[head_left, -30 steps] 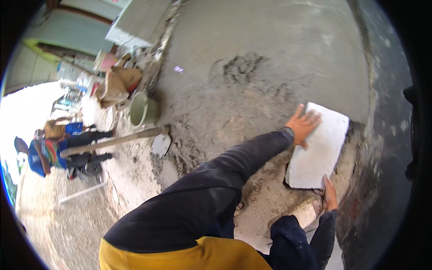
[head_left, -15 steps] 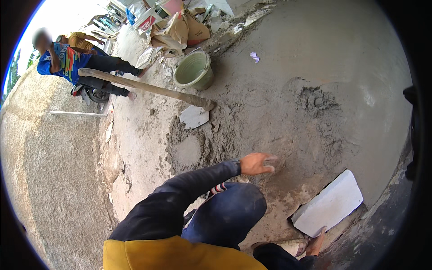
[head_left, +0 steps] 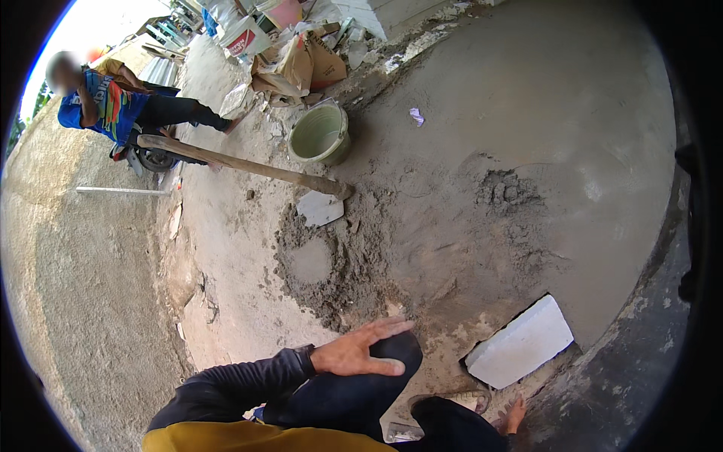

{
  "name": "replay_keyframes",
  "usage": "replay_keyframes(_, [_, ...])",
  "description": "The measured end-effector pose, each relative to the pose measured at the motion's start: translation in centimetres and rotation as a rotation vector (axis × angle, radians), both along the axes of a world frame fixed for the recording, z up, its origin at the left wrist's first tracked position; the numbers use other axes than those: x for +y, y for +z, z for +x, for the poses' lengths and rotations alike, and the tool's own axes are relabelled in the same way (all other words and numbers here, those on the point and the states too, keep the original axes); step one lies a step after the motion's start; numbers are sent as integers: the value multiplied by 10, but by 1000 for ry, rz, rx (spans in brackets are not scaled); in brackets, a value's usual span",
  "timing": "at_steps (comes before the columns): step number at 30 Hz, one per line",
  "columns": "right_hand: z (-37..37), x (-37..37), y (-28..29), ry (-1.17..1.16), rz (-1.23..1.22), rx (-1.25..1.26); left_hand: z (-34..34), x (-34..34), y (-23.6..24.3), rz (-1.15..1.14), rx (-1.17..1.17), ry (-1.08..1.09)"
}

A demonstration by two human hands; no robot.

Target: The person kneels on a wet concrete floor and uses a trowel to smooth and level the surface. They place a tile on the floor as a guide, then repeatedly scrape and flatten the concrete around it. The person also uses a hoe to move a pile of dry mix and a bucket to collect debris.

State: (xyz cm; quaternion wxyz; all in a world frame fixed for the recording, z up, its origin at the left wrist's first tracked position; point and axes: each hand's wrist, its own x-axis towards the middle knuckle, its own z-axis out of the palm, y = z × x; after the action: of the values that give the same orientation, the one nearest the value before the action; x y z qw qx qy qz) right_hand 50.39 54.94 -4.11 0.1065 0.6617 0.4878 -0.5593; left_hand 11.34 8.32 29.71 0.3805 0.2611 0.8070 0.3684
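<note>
My left hand (head_left: 361,350) is open, its thumb and fingers spread, and holds nothing. It is at my bent left knee (head_left: 399,354). Low on the right, my right hand (head_left: 515,413) is by the ground, fingers stretched out, just short of the near edge of a white lightweight block (head_left: 521,343). That block lies flat with a dark gap along its edges, next to the smoothed grey mortar (head_left: 587,226). Left of it, loose wet mortar (head_left: 339,279) is heaped on the floor. A hoe with a wooden handle (head_left: 248,167) and pale flat blade (head_left: 320,209) rests at the heap.
A green bucket (head_left: 320,135) stands beyond the hoe. Torn paper sacks (head_left: 301,68) and a white pail (head_left: 245,38) clutter the far side. A person in a blue shirt (head_left: 113,105) sits at the upper left, another behind. A rough wall (head_left: 83,301) runs along the left.
My left hand has drawn back from over the mortar to my knee. My right hand has come off the white block's edge. The view has shifted slightly.
</note>
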Motion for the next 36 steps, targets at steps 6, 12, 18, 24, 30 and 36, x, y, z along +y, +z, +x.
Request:
replay_keyframes(6, [3,-20,177,168,-164,46,20,21,70,-359,-261,16])
replay_keyframes(12, [-25,-36,402,164,-433,-41,66,-44,164,-731,-311,-211])
replay_keyframes(18, [-97,-81,505,286,-731,-60,0,-99,248,-465,-351,-242])
replay_keyframes(24, [-187,-144,572,491,-309,-209,-22,-138,281,-695,-576,-153])
replay_keyframes(30, [-278,-130,594,501,-288,-164,-71,-119,307,-453,-248,-92])
replay_keyframes(36, [-365,-55,604,452,-328,-61,-172,-101,432,-405,-189,45])
